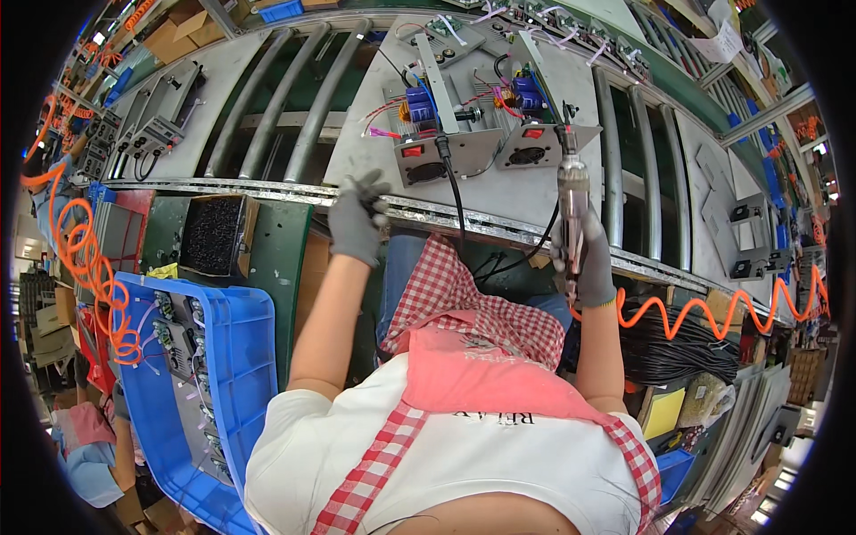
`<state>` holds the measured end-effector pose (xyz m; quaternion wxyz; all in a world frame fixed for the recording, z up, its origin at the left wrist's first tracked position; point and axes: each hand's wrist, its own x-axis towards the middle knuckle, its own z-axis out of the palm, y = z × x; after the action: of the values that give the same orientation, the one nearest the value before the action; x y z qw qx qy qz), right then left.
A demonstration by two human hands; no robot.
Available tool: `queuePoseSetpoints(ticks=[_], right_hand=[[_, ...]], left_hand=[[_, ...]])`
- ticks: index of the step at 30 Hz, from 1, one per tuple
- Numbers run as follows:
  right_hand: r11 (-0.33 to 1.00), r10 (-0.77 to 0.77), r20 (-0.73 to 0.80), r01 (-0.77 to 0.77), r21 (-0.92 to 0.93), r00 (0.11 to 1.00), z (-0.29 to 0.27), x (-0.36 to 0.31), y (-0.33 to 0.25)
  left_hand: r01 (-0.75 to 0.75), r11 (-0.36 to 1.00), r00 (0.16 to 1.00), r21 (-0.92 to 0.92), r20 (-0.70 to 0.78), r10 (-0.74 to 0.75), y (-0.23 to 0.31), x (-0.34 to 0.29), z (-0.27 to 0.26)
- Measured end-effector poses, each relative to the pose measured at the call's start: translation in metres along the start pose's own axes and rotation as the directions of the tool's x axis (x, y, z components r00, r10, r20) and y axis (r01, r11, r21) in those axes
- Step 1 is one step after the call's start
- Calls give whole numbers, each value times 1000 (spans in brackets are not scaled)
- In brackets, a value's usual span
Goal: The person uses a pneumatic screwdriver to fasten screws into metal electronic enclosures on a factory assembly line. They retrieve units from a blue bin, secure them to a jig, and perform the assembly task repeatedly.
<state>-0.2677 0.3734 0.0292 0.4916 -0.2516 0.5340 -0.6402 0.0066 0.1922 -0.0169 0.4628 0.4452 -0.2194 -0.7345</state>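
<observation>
On the conveyor edge, the gloved right hand [587, 259] is gripping a pneumatic screwdriver [572, 192] upright, fingers wrapped around its barrel, tip meeting the right metal chassis [535, 143]. The left hand [358, 218] is resting curled at the rail [267, 189]; holding anything, cannot tell. Chassis probably rigid, sharp-edged, fairly light: hold by its faceplate, avoiding fragile wiring.

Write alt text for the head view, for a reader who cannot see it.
A person's gloved right hand grips a pneumatic screwdriver upright over an open grey metal chassis on a roller conveyor. The gloved left hand rests at the conveyor's near edge. A blue crate of similar parts stands at the left.
</observation>
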Motion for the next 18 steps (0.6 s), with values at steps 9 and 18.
queuePoseSetpoints(ticks=[9, 18], right_hand=[[917, 150, 224, -221, 332, 963, -1, 83, -36], [959, -140, -189, 181, 219, 972, -74, 117, -122]], left_hand=[[-29, 561, 997, 827, 66, -46, 0, 180, -35], [-386, 64, 920, 920, 378, 101, -2, 212, 33]])
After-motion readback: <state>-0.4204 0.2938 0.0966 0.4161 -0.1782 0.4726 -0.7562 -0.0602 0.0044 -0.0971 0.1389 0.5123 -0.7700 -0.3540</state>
